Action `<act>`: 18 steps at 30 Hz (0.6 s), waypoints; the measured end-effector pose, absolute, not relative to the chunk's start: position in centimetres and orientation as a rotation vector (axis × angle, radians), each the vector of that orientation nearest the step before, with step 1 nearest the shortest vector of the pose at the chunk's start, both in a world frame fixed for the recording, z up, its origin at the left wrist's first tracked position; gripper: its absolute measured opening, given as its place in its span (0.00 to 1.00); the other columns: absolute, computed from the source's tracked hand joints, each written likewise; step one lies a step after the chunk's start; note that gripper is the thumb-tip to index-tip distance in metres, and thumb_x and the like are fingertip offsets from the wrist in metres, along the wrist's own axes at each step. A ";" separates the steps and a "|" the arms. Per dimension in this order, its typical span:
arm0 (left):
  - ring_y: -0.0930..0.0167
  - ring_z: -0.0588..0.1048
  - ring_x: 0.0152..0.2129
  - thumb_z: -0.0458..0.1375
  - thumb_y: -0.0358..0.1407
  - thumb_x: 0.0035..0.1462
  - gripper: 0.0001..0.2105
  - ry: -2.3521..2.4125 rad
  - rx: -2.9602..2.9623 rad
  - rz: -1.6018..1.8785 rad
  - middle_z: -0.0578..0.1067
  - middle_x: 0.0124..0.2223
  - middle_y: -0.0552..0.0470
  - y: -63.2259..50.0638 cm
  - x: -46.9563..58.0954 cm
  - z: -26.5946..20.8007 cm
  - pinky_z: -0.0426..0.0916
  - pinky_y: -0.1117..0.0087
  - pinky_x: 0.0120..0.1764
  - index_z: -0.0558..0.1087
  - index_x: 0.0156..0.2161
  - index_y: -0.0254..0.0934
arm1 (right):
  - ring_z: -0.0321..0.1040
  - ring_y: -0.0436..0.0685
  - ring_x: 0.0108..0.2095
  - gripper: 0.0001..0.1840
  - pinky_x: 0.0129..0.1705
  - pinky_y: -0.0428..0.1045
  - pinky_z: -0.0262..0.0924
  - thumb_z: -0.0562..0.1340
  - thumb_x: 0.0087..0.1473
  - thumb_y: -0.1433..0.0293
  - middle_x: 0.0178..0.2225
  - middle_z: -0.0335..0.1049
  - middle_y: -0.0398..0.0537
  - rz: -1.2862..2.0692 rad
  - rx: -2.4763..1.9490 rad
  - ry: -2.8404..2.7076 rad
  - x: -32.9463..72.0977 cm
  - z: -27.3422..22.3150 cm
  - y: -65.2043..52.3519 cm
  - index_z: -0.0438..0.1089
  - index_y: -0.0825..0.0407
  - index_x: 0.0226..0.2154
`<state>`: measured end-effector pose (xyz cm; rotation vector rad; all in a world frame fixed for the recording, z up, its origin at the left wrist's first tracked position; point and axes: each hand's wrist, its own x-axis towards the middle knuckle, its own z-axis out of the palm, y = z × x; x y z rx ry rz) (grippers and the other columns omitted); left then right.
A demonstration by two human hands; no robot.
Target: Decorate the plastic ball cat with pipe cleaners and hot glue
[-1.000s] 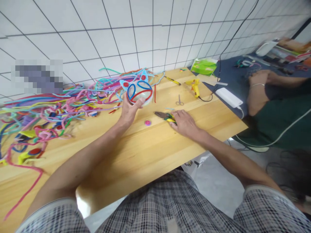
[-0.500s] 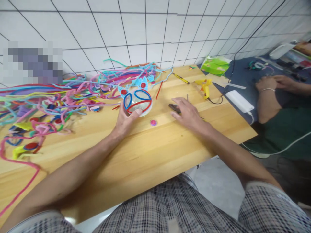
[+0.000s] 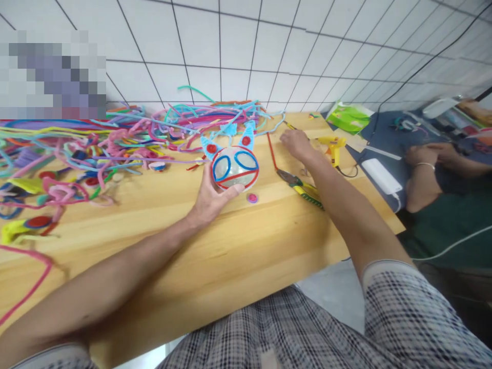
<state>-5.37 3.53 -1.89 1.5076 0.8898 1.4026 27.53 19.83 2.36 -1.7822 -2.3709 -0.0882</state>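
My left hand (image 3: pixel 215 192) grips a clear round ball (image 3: pixel 234 177) from its left and underside. Blue pipe-cleaner ovals and red strips decorate its front, and two light-blue ears with red discs rise on top. My right hand (image 3: pixel 298 144) hovers over the far part of the table with fingers curled; whatever they hold, if anything, is hidden. Just behind it lies a yellow utility knife (image 3: pixel 289 125), partly covered. A red pipe cleaner (image 3: pixel 272 151) is to its left. Pliers (image 3: pixel 302 188) with yellow-green handles rest below my right forearm. Below the ball is a small pink-purple disc (image 3: pixel 252 198).
Tangled pipe cleaners (image 3: pixel 126 138) cover the table's left and back. A yellow glue gun (image 3: pixel 336 149) stands right of my right arm, its cord trailing. A green packet (image 3: pixel 349 118) and white power strip (image 3: pixel 381 177) lie farther right, near another person's hands (image 3: pixel 430 159).
My right hand has moved away from the pliers toward the utility knife, and its fingers have curled in. The pliers now show on the table. My left hand still holds the ball; the view has shifted.
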 end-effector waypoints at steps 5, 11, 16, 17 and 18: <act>0.53 0.82 0.60 0.78 0.65 0.51 0.45 0.927 1.484 1.400 0.79 0.62 0.40 3.8 -4.7 -2.9 0.82 0.47 0.63 0.66 0.63 0.42 | 0.74 0.75 0.67 0.25 0.72 0.74 0.66 0.58 0.68 0.70 0.66 0.78 0.65 -0.086 -1.757 -2.060 28.8 4.6 16.0 0.77 0.52 0.63; 0.53 0.81 0.61 0.77 0.65 0.53 0.46 0.977 1.570 1.382 0.78 0.63 0.40 4.3 -4.9 -3.6 0.81 0.47 0.64 0.64 0.64 0.42 | 0.81 0.64 0.48 0.24 0.54 0.66 0.80 0.63 0.72 0.49 0.61 0.81 0.52 0.492 -1.336 -1.862 23.4 5.3 7.4 0.75 0.42 0.62; 0.52 0.81 0.61 0.77 0.67 0.51 0.50 1.093 1.704 1.387 0.77 0.63 0.40 4.6 -5.6 -4.0 0.79 0.47 0.63 0.63 0.67 0.42 | 0.78 0.68 0.61 0.40 0.60 0.65 0.78 0.71 0.63 0.38 0.66 0.77 0.54 0.977 -1.110 -1.847 19.5 1.8 4.5 0.70 0.39 0.68; 0.52 0.81 0.59 0.77 0.67 0.50 0.50 1.128 1.742 1.359 0.77 0.62 0.40 4.8 -5.8 -4.1 0.80 0.47 0.62 0.63 0.66 0.42 | 0.78 0.69 0.62 0.42 0.61 0.66 0.77 0.73 0.62 0.39 0.66 0.77 0.55 1.001 -1.106 -1.842 19.2 1.0 4.4 0.69 0.40 0.69; 0.52 0.82 0.57 0.77 0.67 0.50 0.49 1.159 1.776 1.325 0.78 0.60 0.41 4.9 -6.0 -4.2 0.80 0.47 0.60 0.65 0.65 0.41 | 0.78 0.69 0.62 0.42 0.61 0.66 0.77 0.74 0.61 0.40 0.65 0.78 0.56 1.006 -1.111 -1.834 19.1 0.4 4.4 0.69 0.41 0.69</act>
